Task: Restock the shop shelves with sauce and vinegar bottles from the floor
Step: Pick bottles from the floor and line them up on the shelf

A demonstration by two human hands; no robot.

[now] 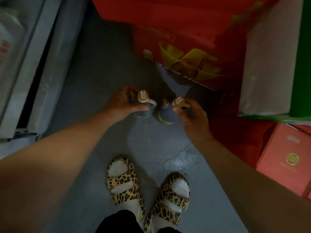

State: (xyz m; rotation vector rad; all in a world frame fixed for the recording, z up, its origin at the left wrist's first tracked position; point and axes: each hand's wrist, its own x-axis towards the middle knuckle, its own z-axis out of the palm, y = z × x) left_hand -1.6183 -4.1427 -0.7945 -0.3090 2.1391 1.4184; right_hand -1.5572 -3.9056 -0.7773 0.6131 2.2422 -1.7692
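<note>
**Both hands down at the bottles on the floor**

Seen from above, the left hand has its fingers curled around the neck of a dark bottle with a yellow cap that carries a small sticker. The right hand pinches the neck of a second capped bottle the same way. Between the two stands a third bottle, its base on the grey floor and touched by neither hand. Whether the two gripped bottles sit on the floor or hang just above it cannot be told (the picture is dim and blurred). Red cartons with yellow print stand just behind the bottles. Nearer the camera are two feet in leopard-print sandals over white socks.
</note>
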